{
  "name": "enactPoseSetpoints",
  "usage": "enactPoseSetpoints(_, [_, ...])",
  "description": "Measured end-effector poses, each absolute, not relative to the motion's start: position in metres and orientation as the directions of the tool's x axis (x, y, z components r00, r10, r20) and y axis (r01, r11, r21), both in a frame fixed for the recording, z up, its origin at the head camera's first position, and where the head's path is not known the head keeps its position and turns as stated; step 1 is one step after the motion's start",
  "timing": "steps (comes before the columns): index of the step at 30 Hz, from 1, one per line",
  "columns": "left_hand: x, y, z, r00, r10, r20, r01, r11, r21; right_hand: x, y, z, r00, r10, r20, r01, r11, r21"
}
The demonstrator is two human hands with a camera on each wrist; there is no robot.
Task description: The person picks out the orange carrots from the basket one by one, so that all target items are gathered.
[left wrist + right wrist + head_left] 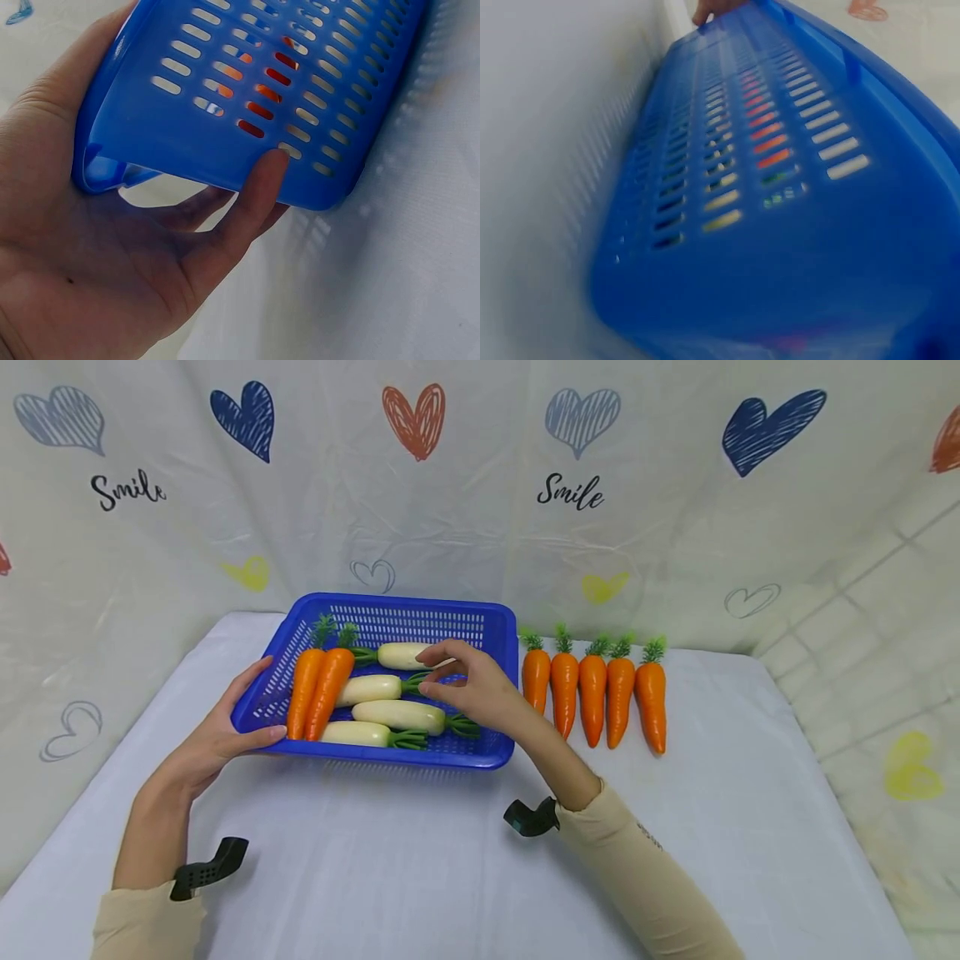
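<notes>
A blue plastic basket (367,762) holds two orange carrots (328,693) at its left and several white radishes (400,716) with green stems. My left hand (217,731) grips the basket's left front corner, thumb on the rim; in the left wrist view its fingers (262,187) reach beneath the wall. Over the right part of the basket hovers my right hand (476,685), fingers bent, thumb and forefinger apart. Its fingertips are near the rearmost radish (397,655) and the stems of the one in front; whether they touch is unclear. The right wrist view shows the perforated basket wall (780,262).
Several carrots (592,702) lie in a row right of the basket, tops toward the back. A white cloth (420,860) covers the table. Behind it hangs a pale curtain (480,527) printed with hearts.
</notes>
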State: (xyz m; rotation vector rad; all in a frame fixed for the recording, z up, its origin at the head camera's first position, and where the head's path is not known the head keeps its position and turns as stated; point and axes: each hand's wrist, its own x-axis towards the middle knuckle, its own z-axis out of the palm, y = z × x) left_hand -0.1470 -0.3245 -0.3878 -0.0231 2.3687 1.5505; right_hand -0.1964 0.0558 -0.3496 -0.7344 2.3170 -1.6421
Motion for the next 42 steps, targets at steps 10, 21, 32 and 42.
enactPoseSetpoints(10, [-0.146, -0.325, -0.387, -0.953, 0.161, -0.256, -0.174, 0.401, 0.899, -0.194, 0.033, -0.354, -0.826, -0.559, 0.074, -0.286, 0.302, -0.910])
enactPoseSetpoints(21, [-0.147, -0.324, -0.386, -0.954, 0.157, -0.255, -0.176, 0.396, 0.901, -0.190, 0.018, -0.353, -0.788, -0.615, 0.009, -0.283, 0.350, -0.893])
enactPoseSetpoints(32, [-0.149, -0.325, -0.385, -0.954, 0.149, -0.260, -0.179, 0.412, 0.894, -0.187, 0.007, -0.348, -0.783, -0.621, -0.031, -0.273, 0.387, -0.881])
enactPoseSetpoints(42, [-0.148, -0.326, -0.387, -0.953, 0.156, -0.260, -0.178, 0.406, 0.896, -0.188, -0.013, -0.348, -0.791, -0.609, -0.054, -0.243, 0.394, -0.886])
